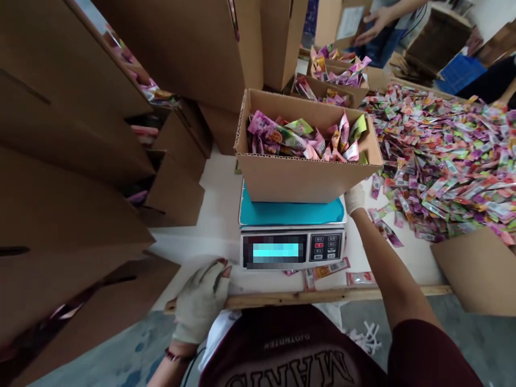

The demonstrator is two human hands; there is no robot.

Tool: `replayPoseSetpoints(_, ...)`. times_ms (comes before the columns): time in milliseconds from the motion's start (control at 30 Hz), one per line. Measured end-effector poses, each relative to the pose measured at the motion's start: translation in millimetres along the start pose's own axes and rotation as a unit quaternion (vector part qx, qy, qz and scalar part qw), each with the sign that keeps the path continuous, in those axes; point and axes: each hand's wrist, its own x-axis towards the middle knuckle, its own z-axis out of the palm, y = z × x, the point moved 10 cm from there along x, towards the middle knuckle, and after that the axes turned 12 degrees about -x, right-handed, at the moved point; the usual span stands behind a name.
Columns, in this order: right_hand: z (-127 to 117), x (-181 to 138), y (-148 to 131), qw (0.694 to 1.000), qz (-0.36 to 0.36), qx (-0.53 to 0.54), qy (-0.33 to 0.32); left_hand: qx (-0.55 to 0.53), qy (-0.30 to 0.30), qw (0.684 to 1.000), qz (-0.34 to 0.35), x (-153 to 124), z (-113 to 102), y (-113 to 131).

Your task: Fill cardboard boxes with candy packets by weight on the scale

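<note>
An open cardboard box (298, 177) partly filled with colourful sachets (300, 140) stands on the teal pan of a digital scale (292, 244). My left hand (202, 301), in a pale fingerless glove, rests flat on the table's front edge, left of the scale, holding nothing. My right hand (355, 198), also gloved, is against the box's lower right corner; whether it grips the box I cannot tell. A few loose sachets (330, 270) lie in front of the scale.
A big heap of sachets (447, 156) covers the table on the right. Stacked cardboard boxes (80, 161) rise on the left, more filled boxes (336, 75) behind. Another person's hand (373, 24) is at the far back. A cardboard sheet (479, 269) overhangs the front right.
</note>
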Motion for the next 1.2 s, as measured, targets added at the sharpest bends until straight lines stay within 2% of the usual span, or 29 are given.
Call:
replayPoseSetpoints(100,-9.3,-11.4,30.2,0.999,0.023,0.030,0.009,-0.005,-0.011,1.000,0.009,0.2,0.9,2.7)
replayPoseSetpoints(167,-32.8,-18.7,55.2,0.998,0.034,0.051,0.018,-0.004,0.003,1.000,0.013,1.4,-2.5,4.2)
replayPoseSetpoints(233,-80.8,-26.4,78.8,0.994,0.040,0.080,0.058,0.008,0.023,0.999,0.033,2.7,-7.1,8.3)
replayPoseSetpoints(300,-152.7,-38.1,89.5,0.982,0.024,0.132,0.134,0.030,0.035,0.997,0.067,3.1,-10.0,13.7)
replayPoseSetpoints(367,-232.7,-54.7,78.9,0.958,-0.021,0.191,0.212,0.051,0.036,0.994,0.095,2.6,-10.3,16.7)
replayPoseSetpoints(433,-303.8,-71.2,48.0,0.932,-0.071,0.222,0.278,0.068,0.040,0.989,0.121,1.1,-11.3,19.4)
replayPoseSetpoints(500,-347.1,-76.3,-4.8,0.916,-0.159,0.248,0.273,0.084,0.050,0.985,0.139,-0.7,-13.0,21.2)
replayPoseSetpoints(567,-364.1,-70.5,-60.9,0.906,-0.240,0.263,0.228,0.099,0.059,0.983,0.146,-2.1,-13.6,21.4)
replayPoseSetpoints(633,-367.6,-60.3,-104.3,0.900,-0.294,0.253,0.197,0.111,0.067,0.980,0.148,-3.3,-13.1,20.4)
replayPoseSetpoints(667,-368.4,-55.2,-117.1,0.898,-0.306,0.248,0.194,0.114,0.071,0.979,0.150,-4.2,-12.6,19.9)
replayPoseSetpoints(733,-372.5,-47.7,-119.5,0.896,-0.290,0.254,0.221,0.116,0.077,0.978,0.154,-5.9,-11.0,18.8)
replayPoseSetpoints(800,-376.9,-48.5,-94.6,0.895,-0.238,0.263,0.271,0.110,0.075,0.979,0.151,-6.8,-9.2,17.3)
replayPoseSetpoints(900,-363.6,-61.0,-28.4,0.910,-0.141,0.220,0.321,0.086,0.067,0.985,0.133,-6.3,-10.0,16.1)
replayPoseSetpoints(1000,-314.2,-69.2,48.1,0.942,-0.060,0.145,0.295,0.042,0.047,0.993,0.103,-3.1,-11.1,14.9)
replayPoseSetpoints(1067,-265.8,-69.3,93.9,0.969,-0.015,0.076,0.235,0.006,0.032,0.996,0.081,-0.8,-9.9,13.1)
replayPoseSetpoints(1133,-212.1,-66.8,124.3,0.992,-0.001,0.004,0.123,-0.035,0.024,0.998,0.041,1.1,-7.7,7.3)
replayPoseSetpoints(1200,-177.7,-69.1,131.0,0.998,-0.035,-0.038,0.043,-0.070,0.030,0.997,-0.010,1.5,-5.8,-1.7)
